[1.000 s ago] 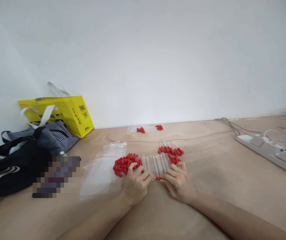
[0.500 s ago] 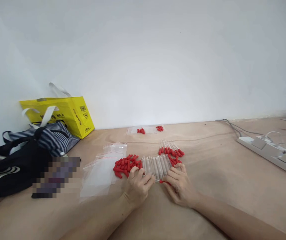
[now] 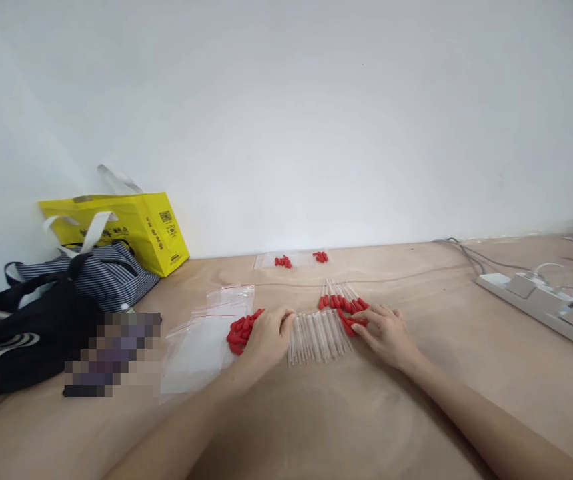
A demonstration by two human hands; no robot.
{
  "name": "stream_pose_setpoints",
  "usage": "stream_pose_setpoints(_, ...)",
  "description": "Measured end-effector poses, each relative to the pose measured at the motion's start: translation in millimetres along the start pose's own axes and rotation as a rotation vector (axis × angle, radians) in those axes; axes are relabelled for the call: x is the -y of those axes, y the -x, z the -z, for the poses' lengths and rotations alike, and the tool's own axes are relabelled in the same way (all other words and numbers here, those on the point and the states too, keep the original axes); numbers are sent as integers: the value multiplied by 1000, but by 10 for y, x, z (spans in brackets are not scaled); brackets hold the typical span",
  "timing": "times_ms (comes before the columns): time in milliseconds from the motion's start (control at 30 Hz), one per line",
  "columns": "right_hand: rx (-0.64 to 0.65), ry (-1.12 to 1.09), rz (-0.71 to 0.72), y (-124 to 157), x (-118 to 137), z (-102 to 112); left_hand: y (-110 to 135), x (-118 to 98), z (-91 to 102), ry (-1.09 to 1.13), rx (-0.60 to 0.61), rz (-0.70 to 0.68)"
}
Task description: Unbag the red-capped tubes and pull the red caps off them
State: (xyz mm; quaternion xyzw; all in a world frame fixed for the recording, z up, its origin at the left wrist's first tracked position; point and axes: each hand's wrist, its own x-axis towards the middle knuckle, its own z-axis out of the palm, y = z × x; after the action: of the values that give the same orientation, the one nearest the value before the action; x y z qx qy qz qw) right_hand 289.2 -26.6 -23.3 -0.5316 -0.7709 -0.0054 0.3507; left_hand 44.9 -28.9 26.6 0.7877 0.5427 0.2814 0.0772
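Slim clear glass tubes (image 3: 316, 337) lie side by side in a row in front of me. My left hand (image 3: 270, 333) is at the row's far left end, its fingers pinched at the top of a glass tube. Under and beside that hand is a pile of red rubber bulbs (image 3: 240, 333), partly covered by it. To the right of the row, my right hand (image 3: 385, 333) has thumb and fingers closed around a red rubber bulb (image 3: 359, 322) among others. Just beyond, several droppers with red bulbs (image 3: 343, 302) lie fanned out, thin tips pointing away.
Clear zip bags (image 3: 201, 347) lie flat on the left. A filled clear bag with red bulbs (image 3: 283, 262) rests near the wall. Bags, including a yellow one (image 3: 166, 233), stand at far left. A white power strip (image 3: 546, 310) with cables lies at right.
The dropper with a red bulb held low between both hands is gone from there. My hands have moved apart and away from me, left to the tubes' far end, right to the red bulbs.
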Motion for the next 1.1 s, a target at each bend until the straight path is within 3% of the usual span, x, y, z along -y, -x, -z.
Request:
stream_pose_setpoints(100,127,-60,-65,-20,-97,37,-203,-45,-11,63,169,186)
stream_pose_setpoints(267,250,-120,-56,-43,-142,80,-411,-36,-187,3,253,288)
stream_pose_setpoints(433,181,-145,-70,-66,-132,82,-497,-44,-296,-69,303,333)
stream_pose_setpoints(600,57,-129,-216,-131,-219,21,-530,-54,-308,-108,322,332)
stream_pose_setpoints(733,7,-85,-214,-221,-242,-39,-515,-57,-299,-101,279,281)
stream_pose_setpoints(933,-27,152,-149,-334,-130,-139,-273,-45,-224,-48,86,122)
stream_pose_setpoints(1100,-24,298,-129,-377,-44,-240,137,164,-226,8,-113,-175)
